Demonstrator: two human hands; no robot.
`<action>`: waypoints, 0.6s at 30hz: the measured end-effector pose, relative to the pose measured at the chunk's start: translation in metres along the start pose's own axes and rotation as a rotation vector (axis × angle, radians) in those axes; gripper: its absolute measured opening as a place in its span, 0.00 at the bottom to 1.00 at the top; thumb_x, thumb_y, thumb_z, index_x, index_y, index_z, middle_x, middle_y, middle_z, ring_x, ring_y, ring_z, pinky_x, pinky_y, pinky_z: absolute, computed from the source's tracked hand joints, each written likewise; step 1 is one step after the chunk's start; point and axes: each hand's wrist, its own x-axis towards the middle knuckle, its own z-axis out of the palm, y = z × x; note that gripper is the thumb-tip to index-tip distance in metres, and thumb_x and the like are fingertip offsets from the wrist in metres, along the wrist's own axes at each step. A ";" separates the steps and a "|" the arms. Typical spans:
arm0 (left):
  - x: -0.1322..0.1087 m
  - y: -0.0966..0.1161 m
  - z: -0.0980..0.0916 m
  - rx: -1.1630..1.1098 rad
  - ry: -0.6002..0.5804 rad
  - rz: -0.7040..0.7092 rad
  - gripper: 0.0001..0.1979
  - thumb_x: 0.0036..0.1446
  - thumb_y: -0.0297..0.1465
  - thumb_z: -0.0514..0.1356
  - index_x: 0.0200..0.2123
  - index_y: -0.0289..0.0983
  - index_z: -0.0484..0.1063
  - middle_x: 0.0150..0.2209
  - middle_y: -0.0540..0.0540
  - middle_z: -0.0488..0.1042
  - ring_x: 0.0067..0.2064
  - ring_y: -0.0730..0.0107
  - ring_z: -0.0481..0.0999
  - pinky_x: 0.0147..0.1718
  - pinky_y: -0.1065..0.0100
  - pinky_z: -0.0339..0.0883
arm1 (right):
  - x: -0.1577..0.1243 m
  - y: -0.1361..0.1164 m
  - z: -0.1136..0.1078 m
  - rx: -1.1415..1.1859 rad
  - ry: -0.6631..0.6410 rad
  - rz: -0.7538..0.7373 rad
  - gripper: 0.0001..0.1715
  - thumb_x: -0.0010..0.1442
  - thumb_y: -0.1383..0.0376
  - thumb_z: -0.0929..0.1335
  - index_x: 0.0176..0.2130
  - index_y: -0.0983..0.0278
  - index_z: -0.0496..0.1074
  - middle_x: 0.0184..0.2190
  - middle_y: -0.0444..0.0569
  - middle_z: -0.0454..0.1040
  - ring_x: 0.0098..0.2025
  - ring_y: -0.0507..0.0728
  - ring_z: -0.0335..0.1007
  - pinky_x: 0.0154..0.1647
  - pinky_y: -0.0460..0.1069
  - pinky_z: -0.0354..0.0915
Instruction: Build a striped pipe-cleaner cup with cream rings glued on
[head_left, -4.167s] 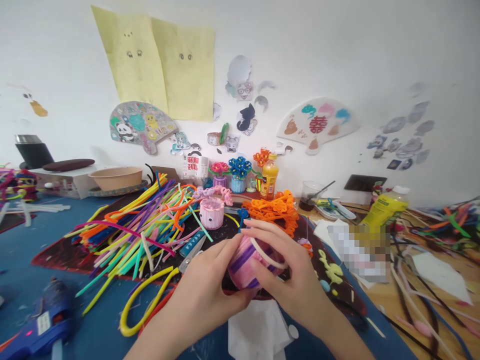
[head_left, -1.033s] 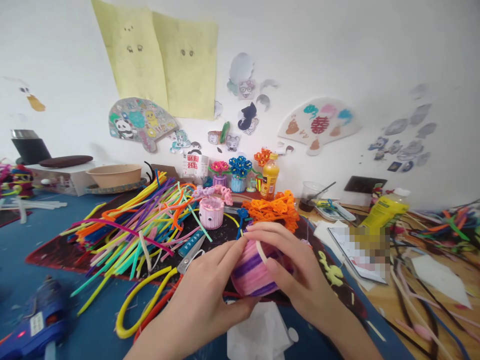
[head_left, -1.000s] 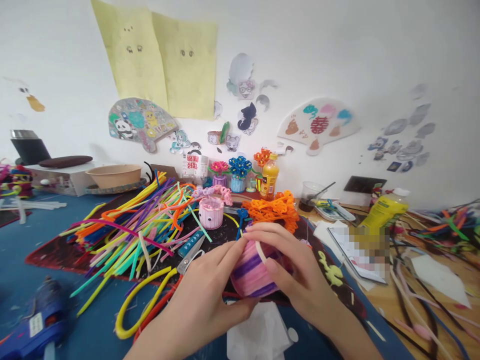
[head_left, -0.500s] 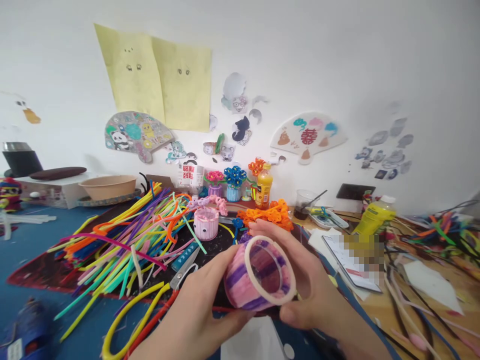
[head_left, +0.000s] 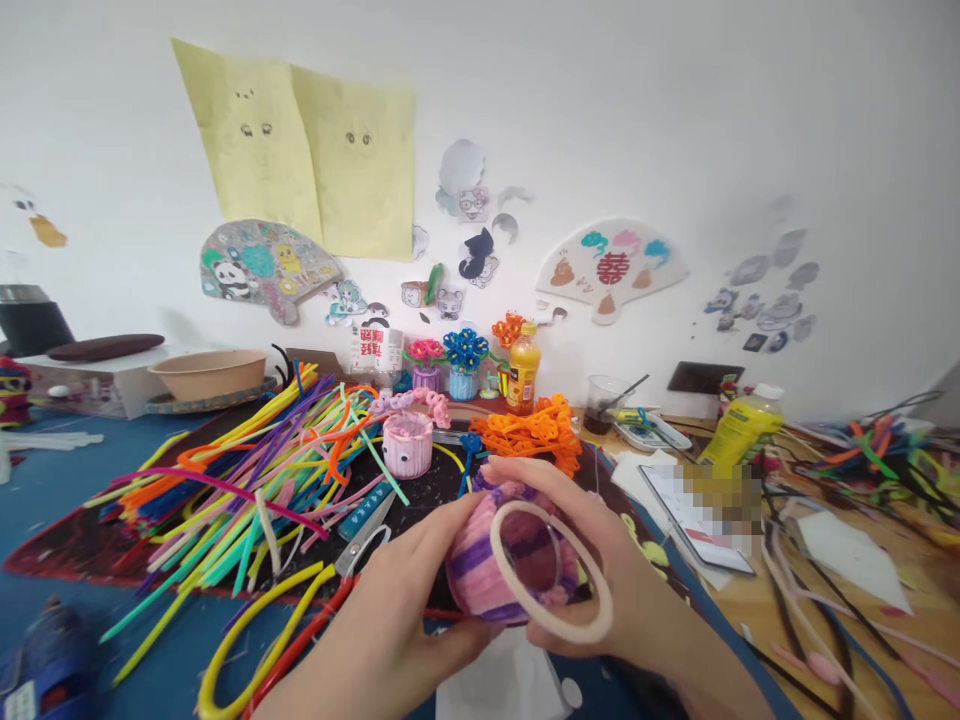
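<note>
A small cup covered in pink and purple pipe cleaners (head_left: 476, 575) is held up with its open end tilted to the right and toward me. Fingers and thumb of my left hand (head_left: 416, 590) close on its left side. My right hand (head_left: 600, 540) curves around the cup's right side, its thumb low near the mouth. A cream-coloured ring (head_left: 592, 630) hangs slanted across the mouth, near the cup at its upper left and apart at its lower right. Whether my right fingers pinch the ring is hidden.
Loose pipe cleaners (head_left: 247, 480) and scissors (head_left: 360, 545) lie left on a dark mat. Behind the cup stand a pink googly-eyed pot (head_left: 407, 447), orange pipe-cleaner pieces (head_left: 525, 435) and a juice bottle (head_left: 523, 370). A phone (head_left: 694, 520) lies right; a blue glue gun (head_left: 49, 665) lies lower left.
The cream ring, earlier flush around the cup's rim, has tipped away at its lower right. My right thumb has shifted left under the ring. The view has moved slightly.
</note>
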 end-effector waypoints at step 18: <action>0.002 -0.002 -0.015 -0.121 -0.117 -0.176 0.31 0.52 0.25 0.64 0.59 0.48 0.62 0.54 0.48 0.75 0.51 0.63 0.77 0.49 0.66 0.72 | 0.006 0.019 -0.022 0.383 0.354 0.550 0.21 0.46 0.52 0.76 0.29 0.64 0.69 0.09 0.32 0.55 0.11 0.44 0.43 0.11 0.40 0.40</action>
